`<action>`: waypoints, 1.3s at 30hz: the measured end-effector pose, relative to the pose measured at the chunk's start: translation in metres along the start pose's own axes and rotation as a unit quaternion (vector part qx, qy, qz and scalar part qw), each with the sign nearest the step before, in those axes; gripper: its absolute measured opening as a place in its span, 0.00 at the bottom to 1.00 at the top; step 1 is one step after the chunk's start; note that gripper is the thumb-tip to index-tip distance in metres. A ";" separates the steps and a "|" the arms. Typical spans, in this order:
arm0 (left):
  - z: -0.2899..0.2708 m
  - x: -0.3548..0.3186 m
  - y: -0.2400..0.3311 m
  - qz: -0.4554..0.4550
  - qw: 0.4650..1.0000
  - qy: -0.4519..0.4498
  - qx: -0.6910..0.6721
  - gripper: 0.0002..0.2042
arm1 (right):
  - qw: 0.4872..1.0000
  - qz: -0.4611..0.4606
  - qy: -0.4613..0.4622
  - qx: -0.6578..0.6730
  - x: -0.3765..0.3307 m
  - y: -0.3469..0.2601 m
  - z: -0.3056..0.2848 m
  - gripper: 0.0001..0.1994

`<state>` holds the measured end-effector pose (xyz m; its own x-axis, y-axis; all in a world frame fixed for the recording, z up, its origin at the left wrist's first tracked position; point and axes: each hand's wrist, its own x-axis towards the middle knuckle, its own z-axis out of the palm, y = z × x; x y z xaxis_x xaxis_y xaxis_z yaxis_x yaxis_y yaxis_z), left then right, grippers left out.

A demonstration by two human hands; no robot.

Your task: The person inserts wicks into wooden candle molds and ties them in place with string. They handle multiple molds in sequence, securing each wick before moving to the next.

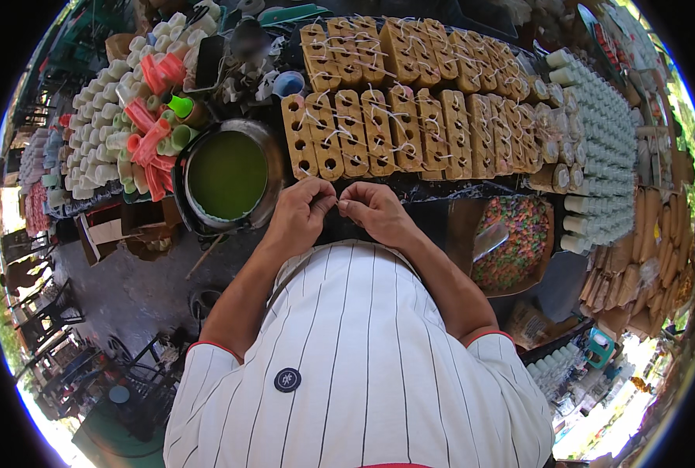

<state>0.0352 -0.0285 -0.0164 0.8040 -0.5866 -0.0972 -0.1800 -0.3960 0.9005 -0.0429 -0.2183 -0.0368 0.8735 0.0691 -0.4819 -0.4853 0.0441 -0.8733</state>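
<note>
White, thin, string-like strand (336, 203) is showing between the fingertips of a person's bare left hand (304, 212) and bare right hand (375, 214), both pinching narrowly and almost meeting just before the loaded work surface. (The piece is too small to identify with certainty.) It is probably weighing next to nothing and behaving limply, so fingertip holds near its ends should be suiting it best. Just beyond, tan rectangular blocks with round holes (435, 146) are standing in two rows, white cords (431, 117) crossing their tops; they are looking firm and heavier, better grasped by their long sides. At left, a round metal pot (275, 168) is holding green liquid (226, 175) beside coral-red tapered pieces (154, 140). At right, an open cardboard box (462, 224) is containing small multicoloured bits (511, 257).
</note>
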 end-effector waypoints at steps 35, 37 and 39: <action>-0.021 0.076 -0.013 0.043 0.976 -0.069 0.202 0.09 | 0.975 -0.056 0.133 -0.167 0.016 -0.004 -0.005 0.10; -0.021 0.071 -0.020 0.097 0.970 -0.044 0.218 0.11 | 0.898 -0.189 0.214 -0.334 0.021 0.000 0.005 0.07; -0.025 0.070 -0.023 0.113 0.961 -0.073 0.240 0.14 | 0.857 -0.195 0.217 -0.424 0.027 0.001 0.010 0.06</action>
<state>0.1094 -0.0425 -0.0333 0.6323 -0.7746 -0.0129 -0.6094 -0.5075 0.6091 -0.0203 -0.2069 -0.0496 0.9844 -0.1715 0.0382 -0.1105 -0.7734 -0.6242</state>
